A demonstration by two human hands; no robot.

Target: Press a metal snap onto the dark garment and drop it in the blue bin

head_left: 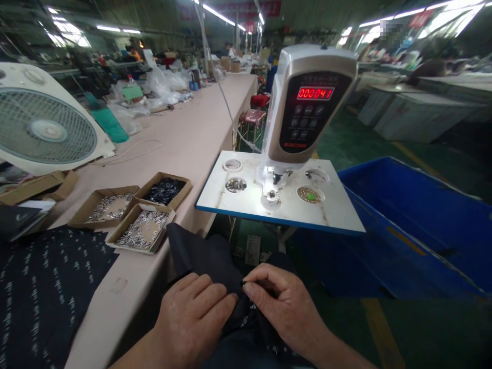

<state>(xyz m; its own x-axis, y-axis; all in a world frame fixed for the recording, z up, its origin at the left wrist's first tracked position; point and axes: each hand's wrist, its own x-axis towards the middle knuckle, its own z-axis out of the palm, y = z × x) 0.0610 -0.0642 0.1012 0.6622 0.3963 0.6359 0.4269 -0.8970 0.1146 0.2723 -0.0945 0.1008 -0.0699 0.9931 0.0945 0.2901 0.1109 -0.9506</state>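
Observation:
A dark piece of cloth (pixel 205 256), with white lettering on part of it, lies across my lap below the snap-fastening machine (pixel 311 107). My left hand (pixel 194 312) is closed on the cloth, its fingers curled over the edge. Close beside it, my right hand (pixel 282 307) pinches a small black piece (pixel 243 283) between thumb and forefinger, right at the cloth. The piece looks like a snap button part, but most of it is hidden by the fingertips. The machine's lit working head stands beyond both hands, and its display reads 000041.
Cardboard trays of metal rings (pixel 142 230) and black caps (pixel 165 190) stand on the long table (pixel 207 113) at left, near a fan (pixel 46 123) and printed dark fabric (pixel 46 292). The machine's white tabletop (pixel 215 197) has cups of small parts. A blue bin (pixel 418 205) is at right.

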